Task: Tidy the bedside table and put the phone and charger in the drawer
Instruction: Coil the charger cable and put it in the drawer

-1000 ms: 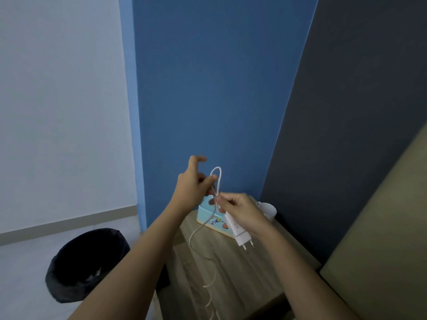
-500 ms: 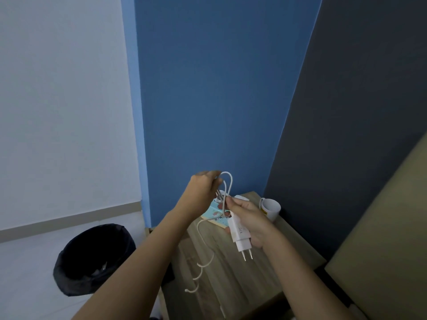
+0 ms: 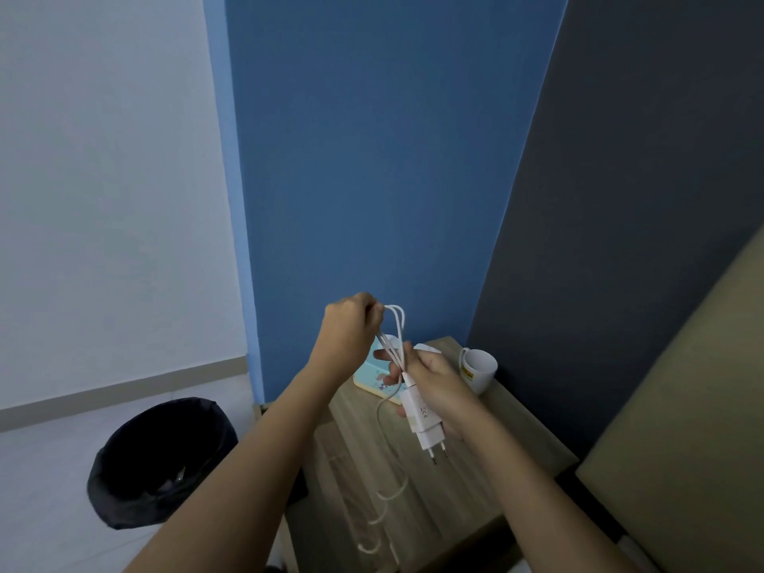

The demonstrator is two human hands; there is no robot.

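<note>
right hand (image 3: 438,390): grips charger (image 3: 421,419) | left hand (image 3: 351,337): apparently pinches cable (image 3: 395,324) loops

Two hands above a wooden surface (image 3: 475,481): right hand (image 3: 440,390) grips a white charger (image 3: 422,419), left hand (image 3: 349,335) pinches its looped cable (image 3: 396,324). White mug (image 3: 479,370) nearby.

So the bench (image 3: 475,481) is a small wood-grain one tucked in the corner by the blue wall. Sitting on it at the back: a light blue box (image 3: 374,376) (cartoon print on its side) and a white mug (image 3: 479,370) just right of it. A black bin (image 3: 157,461) stands on the floor (image 3: 41,490) left of the bench.
</note>
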